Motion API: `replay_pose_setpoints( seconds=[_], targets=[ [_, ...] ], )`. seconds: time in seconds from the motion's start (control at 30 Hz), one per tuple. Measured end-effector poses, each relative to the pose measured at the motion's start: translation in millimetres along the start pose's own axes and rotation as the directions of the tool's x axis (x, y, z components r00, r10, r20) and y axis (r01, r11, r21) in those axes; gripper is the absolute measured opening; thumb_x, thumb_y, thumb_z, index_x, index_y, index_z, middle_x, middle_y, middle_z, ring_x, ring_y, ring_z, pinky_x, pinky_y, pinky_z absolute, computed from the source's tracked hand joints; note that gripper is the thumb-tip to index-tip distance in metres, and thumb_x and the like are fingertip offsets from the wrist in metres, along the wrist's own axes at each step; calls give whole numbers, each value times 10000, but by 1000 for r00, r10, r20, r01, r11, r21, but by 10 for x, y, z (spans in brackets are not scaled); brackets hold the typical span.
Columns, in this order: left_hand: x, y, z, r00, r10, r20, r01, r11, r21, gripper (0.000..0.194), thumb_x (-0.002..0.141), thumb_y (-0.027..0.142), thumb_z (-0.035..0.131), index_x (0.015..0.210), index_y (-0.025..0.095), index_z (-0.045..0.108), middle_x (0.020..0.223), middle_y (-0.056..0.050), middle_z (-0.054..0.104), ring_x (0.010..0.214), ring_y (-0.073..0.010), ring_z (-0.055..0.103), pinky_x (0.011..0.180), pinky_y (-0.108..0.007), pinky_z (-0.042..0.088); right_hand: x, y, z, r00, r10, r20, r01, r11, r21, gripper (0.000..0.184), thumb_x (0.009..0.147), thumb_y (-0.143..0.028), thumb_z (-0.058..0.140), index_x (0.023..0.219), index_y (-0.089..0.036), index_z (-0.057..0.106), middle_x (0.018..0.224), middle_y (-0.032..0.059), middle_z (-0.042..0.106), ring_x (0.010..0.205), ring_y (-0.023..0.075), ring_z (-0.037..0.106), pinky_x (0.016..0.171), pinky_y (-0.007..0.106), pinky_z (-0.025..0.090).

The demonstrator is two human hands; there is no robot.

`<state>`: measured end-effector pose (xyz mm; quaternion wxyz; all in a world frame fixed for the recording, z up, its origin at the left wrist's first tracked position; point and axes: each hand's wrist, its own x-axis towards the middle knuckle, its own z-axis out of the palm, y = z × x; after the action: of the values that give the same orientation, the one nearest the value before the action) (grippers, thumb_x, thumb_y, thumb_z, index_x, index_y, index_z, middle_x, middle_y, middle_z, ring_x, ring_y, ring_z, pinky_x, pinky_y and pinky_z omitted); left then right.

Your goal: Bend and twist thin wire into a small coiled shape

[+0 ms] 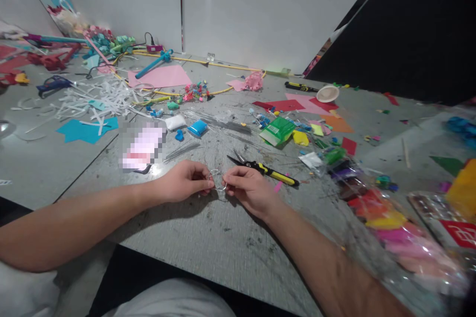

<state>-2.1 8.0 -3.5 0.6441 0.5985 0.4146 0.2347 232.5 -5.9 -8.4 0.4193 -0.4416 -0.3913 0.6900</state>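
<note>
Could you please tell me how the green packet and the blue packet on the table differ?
The green packet looks larger than the blue packet. The green one shows a pale printed patch, while no such patch is visible on the blue one. The green one lies beside a yellow piece, whereas the blue one lies near a white packet. Both rest on the grey table.

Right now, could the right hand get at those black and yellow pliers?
Probably yes: the pliers lie just beyond the right hand, with nothing seen on top of them, though its fingers are busy pinching thin wire.
</note>
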Motion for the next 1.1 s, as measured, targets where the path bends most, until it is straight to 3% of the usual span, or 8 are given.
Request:
replay_pose_setpoints(
  seconds=[0.33, 0.53, 0.67, 0.83, 1.1],
  targets=[
    [10, 10, -6, 999, 38, -16, -38, 999, 16, 248, 961, 394, 889, 886, 197, 760, 787, -45, 794, 740, -185, 705, 720, -331, 535, -33, 5, 12, 999, -35, -26, 35, 999, -11, 429, 595, -496, 1152, 661, -219, 830, 670, 21, 716, 572, 152, 555, 569, 307, 419],
    [13, 50, -21, 996, 81, 29, -81, 997, 4, 322, 899, 458, 947, 894, 195, 761, 818, -56, 799, 749, -186, 734, 754, -337, 583, -26, -21, -8, 999, 20, 39, -23, 997, 73, 470, 547, -458, 1195, 648, -215, 806, 703, 12, 707, 701, 161, 605, 699, 304, 509],
    [22, 42, -25, 994, 104, -15, -104, 994, 12, 358, 902, 506, 944, 910, 192, 773, 838, -74, 812, 770, -189, 743, 765, -338, 592, -27, -8, 9, 999, 16, 35, -20, 991, 132, 520, 594, -530, 1190, 722, -206, 804, 771, 14, 732, 743, 170, 635, 752, 326, 556],
    [37, 33, -28, 986, 151, -64, -146, 986, 80, 394, 905, 560, 933, 899, 199, 773, 801, -72, 809, 764, -204, 730, 747, -347, 574, -15, 25, 29, 1000, -10, 16, 7, 990, 144, 519, 663, -564, 1158, 794, -208, 804, 807, 6, 722, 762, 171, 624, 726, 309, 539],
    [11, 31, -46, 978, 201, -57, -186, 962, 201, 319, 995, 486, 830, 920, 179, 790, 820, -80, 793, 750, -195, 696, 710, -334, 523, -14, 31, 62, 998, -16, 68, 7, 992, 128, 451, 709, -510, 1103, 776, -214, 769, 808, 17, 691, 761, 189, 591, 680, 320, 532]
  ],
)
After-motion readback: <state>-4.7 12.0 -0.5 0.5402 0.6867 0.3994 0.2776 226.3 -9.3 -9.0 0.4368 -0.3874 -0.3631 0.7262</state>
